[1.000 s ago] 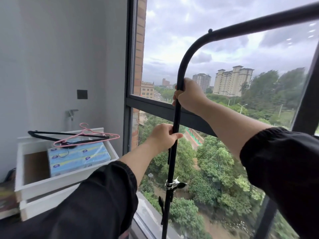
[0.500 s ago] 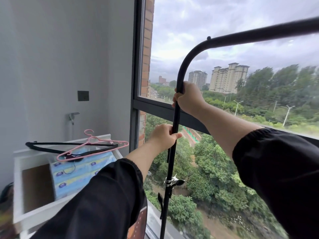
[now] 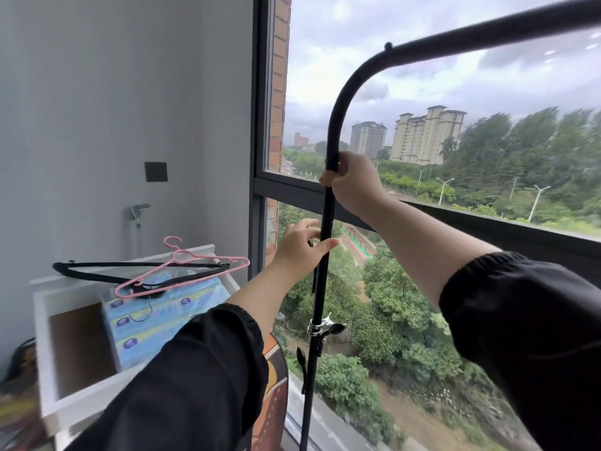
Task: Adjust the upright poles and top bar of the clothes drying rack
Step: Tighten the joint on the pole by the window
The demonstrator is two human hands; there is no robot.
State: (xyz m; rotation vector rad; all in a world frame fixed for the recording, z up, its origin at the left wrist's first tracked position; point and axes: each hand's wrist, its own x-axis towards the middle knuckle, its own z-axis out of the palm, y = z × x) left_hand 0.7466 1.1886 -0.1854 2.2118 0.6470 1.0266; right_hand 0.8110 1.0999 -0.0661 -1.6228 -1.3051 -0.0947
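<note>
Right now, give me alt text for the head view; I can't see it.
The right hand grips the rack's black upright pole below its curve into the top bar; the left hand, fingers open, touches the pole lower down, above a clamp.

Worn at head height, wide-angle, looking forward and slightly down along both sleeves, close to the pole at frame centre, facing the window filling the right half.
</note>
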